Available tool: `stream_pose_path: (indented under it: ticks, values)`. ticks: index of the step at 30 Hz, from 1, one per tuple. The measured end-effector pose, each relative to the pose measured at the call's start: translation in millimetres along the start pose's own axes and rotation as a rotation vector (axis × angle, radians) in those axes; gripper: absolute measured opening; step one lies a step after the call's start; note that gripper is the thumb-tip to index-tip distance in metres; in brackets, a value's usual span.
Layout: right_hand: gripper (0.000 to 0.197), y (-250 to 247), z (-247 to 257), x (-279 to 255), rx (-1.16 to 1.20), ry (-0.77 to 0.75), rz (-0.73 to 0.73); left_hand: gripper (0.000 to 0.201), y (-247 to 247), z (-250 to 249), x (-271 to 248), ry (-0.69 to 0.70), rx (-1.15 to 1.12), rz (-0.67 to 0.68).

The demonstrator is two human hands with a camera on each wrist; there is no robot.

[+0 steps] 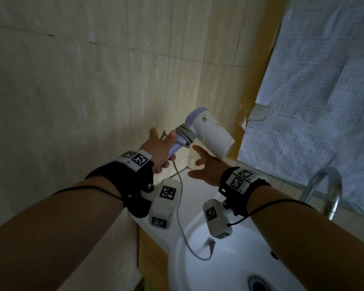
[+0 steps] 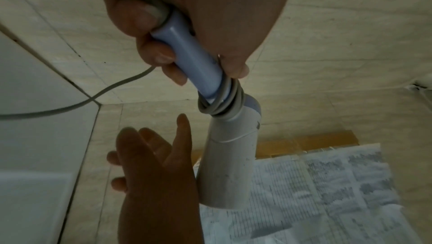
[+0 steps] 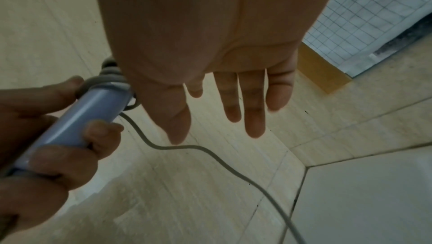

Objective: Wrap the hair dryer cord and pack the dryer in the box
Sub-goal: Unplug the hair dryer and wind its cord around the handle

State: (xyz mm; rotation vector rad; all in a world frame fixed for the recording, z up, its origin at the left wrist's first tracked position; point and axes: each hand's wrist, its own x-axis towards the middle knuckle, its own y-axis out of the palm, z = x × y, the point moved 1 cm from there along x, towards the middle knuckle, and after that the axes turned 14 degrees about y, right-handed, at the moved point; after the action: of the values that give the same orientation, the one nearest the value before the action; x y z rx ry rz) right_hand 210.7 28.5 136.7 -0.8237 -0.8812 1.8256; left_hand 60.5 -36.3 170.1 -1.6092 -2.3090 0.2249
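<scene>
A white hair dryer (image 1: 210, 132) with a lilac handle (image 2: 194, 59) is held up in front of the tiled wall. My left hand (image 1: 162, 150) grips the handle (image 3: 77, 118), thumb near the coils. Its grey cord (image 1: 185, 134) is wound a few turns round the top of the handle (image 2: 222, 103). The rest of the cord (image 1: 180, 217) hangs down into the basin, ending in the plug (image 1: 211, 245). My right hand (image 1: 204, 166) is open, fingers spread, just below the dryer's barrel (image 2: 226, 170) and holds nothing. No box is in view.
A white washbasin (image 1: 229, 269) lies below my arms, with a chrome tap (image 1: 328, 192) at the right. Beige tiled wall (image 1: 93, 80) stands close ahead and left. A window covered with printed paper (image 1: 313, 101) fills the upper right.
</scene>
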Motion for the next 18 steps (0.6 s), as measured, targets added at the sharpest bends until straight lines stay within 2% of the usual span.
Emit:
stream_pose_path:
  ticks: [2, 6, 9, 11, 12, 13, 14, 15, 18]
  values:
    - [0.086, 1, 2, 0, 0.033, -0.010, -0.031, 0.066, 5, -1, -2, 0.055, 0.024, 0.040]
    - [0.079, -2, 11, 4, 0.125, -0.039, -0.093, 0.043, 9, -7, -7, 0.085, -0.072, 0.087]
    - [0.066, -1, 21, 6, 0.197, -0.033, -0.065, 0.050, 13, -10, -11, 0.041, -0.163, 0.103]
    - [0.045, 4, 27, 8, 0.156, -0.042, -0.013, 0.059, 16, -12, -11, 0.049, -0.175, 0.106]
    - [0.023, 8, 31, 6, 0.158, -0.049, 0.021, 0.063, 17, -13, -13, 0.055, -0.162, 0.110]
    - [0.010, 10, 35, 2, 0.187, -0.078, 0.059, 0.066, 18, -14, -13, 0.060, -0.140, 0.115]
    - [0.029, 13, 36, 2, 0.230, -0.086, 0.075, 0.068, 18, -14, -14, 0.066, -0.114, 0.123]
    - [0.038, 15, 37, 0, 0.266, -0.094, 0.090, 0.069, 17, -14, -14, 0.072, -0.085, 0.134]
    - [0.039, 17, 35, -5, 0.339, -0.117, 0.143, 0.071, 15, -15, -15, 0.109, 0.011, 0.166]
